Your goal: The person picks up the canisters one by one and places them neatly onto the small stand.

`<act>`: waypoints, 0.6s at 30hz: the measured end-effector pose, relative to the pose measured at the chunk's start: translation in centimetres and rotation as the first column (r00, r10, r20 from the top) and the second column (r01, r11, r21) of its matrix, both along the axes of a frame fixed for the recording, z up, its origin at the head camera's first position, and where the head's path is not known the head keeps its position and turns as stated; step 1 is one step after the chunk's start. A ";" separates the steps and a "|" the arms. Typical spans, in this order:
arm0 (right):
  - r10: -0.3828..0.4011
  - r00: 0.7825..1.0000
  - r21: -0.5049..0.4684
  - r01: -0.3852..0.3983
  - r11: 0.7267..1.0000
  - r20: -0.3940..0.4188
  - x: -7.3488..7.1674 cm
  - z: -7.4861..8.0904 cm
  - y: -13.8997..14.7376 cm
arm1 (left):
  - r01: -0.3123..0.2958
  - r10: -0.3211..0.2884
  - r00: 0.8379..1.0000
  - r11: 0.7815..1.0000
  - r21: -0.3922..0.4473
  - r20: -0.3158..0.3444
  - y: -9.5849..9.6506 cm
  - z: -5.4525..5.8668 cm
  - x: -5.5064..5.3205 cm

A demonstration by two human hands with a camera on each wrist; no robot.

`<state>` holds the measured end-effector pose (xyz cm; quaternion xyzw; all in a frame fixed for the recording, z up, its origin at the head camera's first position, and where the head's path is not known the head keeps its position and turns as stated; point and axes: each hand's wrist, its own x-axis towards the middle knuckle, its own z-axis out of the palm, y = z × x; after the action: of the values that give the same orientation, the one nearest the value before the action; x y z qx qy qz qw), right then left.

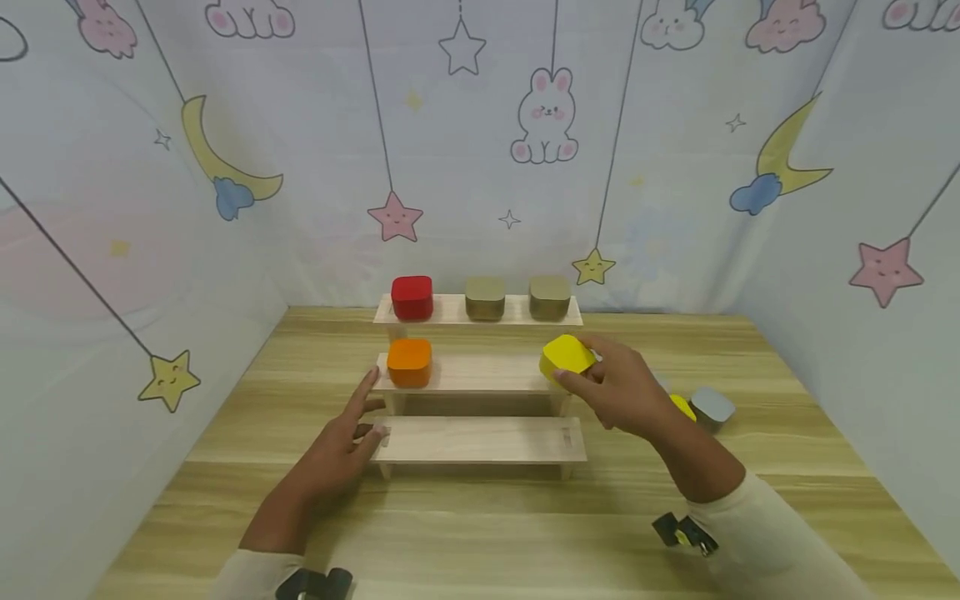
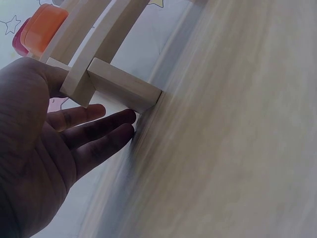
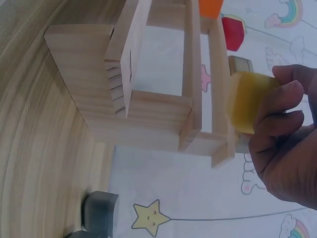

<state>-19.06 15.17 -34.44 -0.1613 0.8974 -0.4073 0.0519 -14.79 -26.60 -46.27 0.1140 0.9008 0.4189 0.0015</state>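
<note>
My right hand (image 1: pixel 628 387) pinches a yellow rounded block (image 1: pixel 566 357) at the right end of the middle step of a three-step wooden shelf (image 1: pixel 480 440). In the right wrist view the yellow block (image 3: pixel 247 99) is tilted, its far side hidden by the fingers. An orange block (image 1: pixel 409 363) sits at the left of that step. Along the top step stand a red block (image 1: pixel 412 298) and two beige-grey blocks (image 1: pixel 485 298). My left hand (image 1: pixel 341 450) is at the shelf's left end, thumb against the lowest step and fingers extended beside it, holding nothing.
Right of the shelf, a grey block (image 1: pixel 712 408) and another yellow block (image 1: pixel 682 407) lie on the wood-grain table (image 1: pixel 480 533), partly behind my right forearm. Patterned cloth walls (image 1: pixel 322 167) enclose the table at the back and both sides.
</note>
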 end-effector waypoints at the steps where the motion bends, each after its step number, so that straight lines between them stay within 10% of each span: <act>1: 0.026 1.000 0.011 -0.026 1.000 -0.017 -0.1 0.0 -0.3 | -0.001 0.001 1.000 1.000 -0.002 0.001 0.0 0.0 0.0; 18: 0.459 0.886 0.167 -0.443 0.881 -0.069 -4.1 1.6 -3.3 | -0.016 0.016 1.000 1.000 -0.015 0.024 0.2 0.2 0.1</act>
<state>-23.13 11.89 -32.82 -0.3830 0.8640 -0.3081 0.1090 -14.68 -26.44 -46.08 0.1017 0.9047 0.4137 0.0098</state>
